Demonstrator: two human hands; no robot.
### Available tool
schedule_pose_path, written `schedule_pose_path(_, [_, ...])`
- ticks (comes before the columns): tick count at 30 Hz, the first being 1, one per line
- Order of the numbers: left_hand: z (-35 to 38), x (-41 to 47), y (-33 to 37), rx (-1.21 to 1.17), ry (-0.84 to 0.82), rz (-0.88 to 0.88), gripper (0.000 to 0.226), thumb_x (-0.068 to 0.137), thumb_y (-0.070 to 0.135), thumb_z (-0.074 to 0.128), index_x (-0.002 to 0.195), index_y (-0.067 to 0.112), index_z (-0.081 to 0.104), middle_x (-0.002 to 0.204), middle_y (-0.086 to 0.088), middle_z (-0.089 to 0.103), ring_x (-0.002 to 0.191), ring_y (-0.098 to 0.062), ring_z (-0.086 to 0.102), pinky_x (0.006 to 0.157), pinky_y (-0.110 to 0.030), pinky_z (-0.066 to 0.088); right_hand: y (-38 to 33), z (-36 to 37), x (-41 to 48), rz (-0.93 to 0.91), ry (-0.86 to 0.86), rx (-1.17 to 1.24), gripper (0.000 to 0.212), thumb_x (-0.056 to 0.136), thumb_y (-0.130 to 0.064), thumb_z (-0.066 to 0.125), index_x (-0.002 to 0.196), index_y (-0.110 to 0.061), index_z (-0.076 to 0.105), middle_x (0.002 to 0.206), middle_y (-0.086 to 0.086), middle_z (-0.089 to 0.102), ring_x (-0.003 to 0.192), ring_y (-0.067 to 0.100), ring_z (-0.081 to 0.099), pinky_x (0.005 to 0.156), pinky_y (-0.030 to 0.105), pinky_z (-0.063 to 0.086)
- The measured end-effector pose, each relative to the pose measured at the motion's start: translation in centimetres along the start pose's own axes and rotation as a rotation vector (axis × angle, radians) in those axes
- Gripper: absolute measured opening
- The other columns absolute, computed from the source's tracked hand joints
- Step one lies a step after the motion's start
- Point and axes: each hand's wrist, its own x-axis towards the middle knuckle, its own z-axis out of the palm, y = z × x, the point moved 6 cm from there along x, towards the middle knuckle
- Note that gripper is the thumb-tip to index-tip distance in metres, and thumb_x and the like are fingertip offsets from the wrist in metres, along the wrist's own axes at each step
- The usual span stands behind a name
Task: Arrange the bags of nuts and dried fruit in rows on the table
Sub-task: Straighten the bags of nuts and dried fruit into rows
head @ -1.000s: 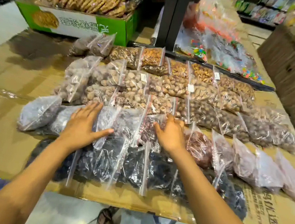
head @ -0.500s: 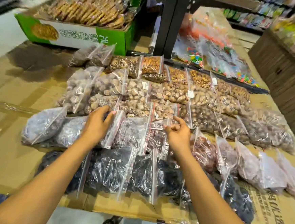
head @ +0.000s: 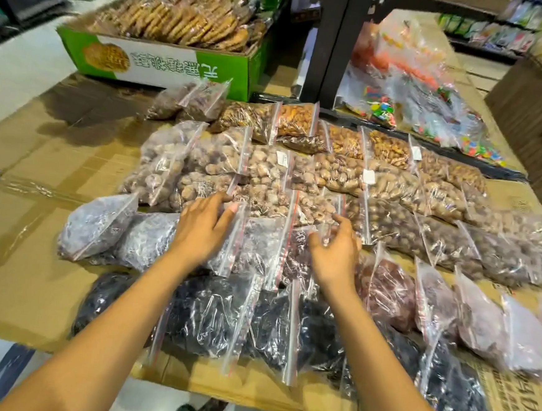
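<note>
A wide table covered with flat brown cardboard [head: 24,276] fills the view. On it lie the clear zip bags of nuts and dried fruit [head: 337,175] in overlapping rows: orange-brown nuts at the far side, pale brown nuts in the middle, and black dried fruit [head: 215,317] at the near edge. Behind the rows stands a green and white cardboard box of biscuits [head: 189,69], and beside it a black post [head: 334,41].

Both hands are over the second row from the near edge. The left hand [head: 201,229] lies flat with straight fingers and the thumb spread, on a clear bag of grey-purple fruit [head: 223,256]. The right hand [head: 334,252] has its fingers and thumb curled round the zip top of a clear bag of dark red fruit [head: 298,256].
</note>
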Motion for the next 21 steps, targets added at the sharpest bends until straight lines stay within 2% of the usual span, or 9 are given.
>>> schedule_pose_path(1, [-0.2, -0.6, -0.2, -0.081, -0.023, 0.004, 0.05, 0.095, 0.053, 0.031, 0.132, 0.022, 0.044, 0.13, -0.003, 0.054, 0.121, -0.024, 0.047, 0.1, -0.046, 0.039, -0.7, 0.0, -0.6, -0.053, 0.022, -0.074, 0.051, 0.087, -0.021, 0.062, 0.133, -0.019, 0.039, 0.121, 0.003, 0.051, 0.117, 0.024, 0.046, 0.1, 0.045, 0.044])
schedule_pose_path(3, [-1.5, -2.0, -0.8, -0.193, -0.051, 0.032, 0.057, 0.092, 0.061, 0.029, 0.14, 0.031, 0.034, 0.143, 0.001, 0.042, 0.133, -0.019, 0.037, 0.107, -0.049, 0.033, -2.8, 0.3, -2.1, -0.206, 0.044, -0.179, 0.048, 0.087, -0.027, 0.062, 0.13, -0.014, 0.045, 0.126, 0.005, 0.046, 0.126, 0.022, 0.032, 0.107, 0.043, 0.034])
schedule_pose_path(8, [-9.7, -4.3, -2.9, -0.018, 0.11, 0.239, 0.063, 0.09, 0.059, 0.032, 0.141, 0.023, 0.036, 0.147, 0.01, 0.031, 0.138, -0.006, 0.022, 0.114, -0.034, 0.018, -8.3, 5.6, -5.7, -0.395, -0.132, -0.28, 0.037, 0.089, -0.034, 0.058, 0.118, -0.011, 0.056, 0.116, 0.002, 0.049, 0.117, 0.021, 0.038, 0.102, 0.035, 0.037])
schedule_pose_path(11, [-14.1, -3.3, -7.6, -0.016, 0.067, 0.28, 0.074, 0.08, 0.067, 0.044, 0.138, 0.021, 0.041, 0.14, 0.007, 0.04, 0.134, -0.009, 0.03, 0.11, -0.031, 0.023, -11.2, 10.3, -7.0, -0.508, -0.111, -0.357, 0.041, 0.088, -0.04, 0.05, 0.109, -0.006, 0.061, 0.104, 0.009, 0.06, 0.106, 0.03, 0.046, 0.084, 0.042, 0.046])
schedule_pose_path(13, [-15.3, -2.0, -11.7, -0.065, -0.055, 0.288, 0.094, 0.066, 0.081, 0.049, 0.138, 0.021, 0.041, 0.14, 0.0, 0.044, 0.13, -0.016, 0.037, 0.106, -0.035, 0.03, -12.1, 13.9, -7.2, -0.472, -0.172, -0.466, 0.054, 0.083, -0.049, 0.043, 0.107, -0.004, 0.062, 0.103, 0.013, 0.061, 0.107, 0.035, 0.046, 0.088, 0.045, 0.045])
schedule_pose_path(15, [-15.4, -1.2, -15.4, -0.107, -0.159, 0.307, 0.11, 0.053, 0.088, 0.053, 0.139, 0.02, 0.039, 0.139, 0.0, 0.043, 0.127, -0.015, 0.038, 0.102, -0.029, 0.03, -12.6, 16.4, -7.0, -0.413, -0.171, -0.557, 0.051, 0.08, -0.05, 0.052, 0.097, -0.003, 0.062, 0.1, 0.017, 0.06, 0.108, 0.038, 0.047, 0.092, 0.048, 0.044])
schedule_pose_path(17, [-14.4, -0.9, -18.5, -0.144, -0.254, 0.297, 0.117, 0.045, 0.087, 0.06, 0.14, 0.023, 0.037, 0.141, 0.004, 0.041, 0.129, -0.015, 0.039, 0.103, -0.03, 0.031, -13.0, 17.4, -6.4, -0.349, -0.093, -0.649, 0.044, 0.079, -0.045, 0.064, 0.092, -0.003, 0.063, 0.1, 0.018, 0.06, 0.11, 0.039, 0.046, 0.085, 0.049, 0.046])
schedule_pose_path(19, [-13.1, -0.7, -20.6, -0.129, -0.328, 0.323, 0.121, 0.04, 0.085, 0.066, 0.141, 0.028, 0.032, 0.144, 0.003, 0.041, 0.131, -0.022, 0.041, 0.106, -0.038, 0.034, -13.3, 17.7, -6.4, -0.267, -0.011, -0.703, 0.046, 0.08, -0.045, 0.066, 0.1, -0.004, 0.064, 0.109, 0.016, 0.059, 0.115, 0.037, 0.041, 0.087, 0.047, 0.045])
schedule_pose_path(21, [-11.9, -0.4, -21.7, -0.087, -0.375, 0.361, 0.125, 0.038, 0.083, 0.07, 0.143, 0.031, 0.028, 0.146, 0.001, 0.038, 0.133, -0.023, 0.038, 0.108, -0.04, 0.033, -12.9, 17.9, -7.1, -0.179, 0.036, -0.716, 0.052, 0.083, -0.047, 0.063, 0.113, -0.006, 0.061, 0.126, 0.016, 0.052, 0.124, 0.036, 0.034, 0.098, 0.048, 0.038])
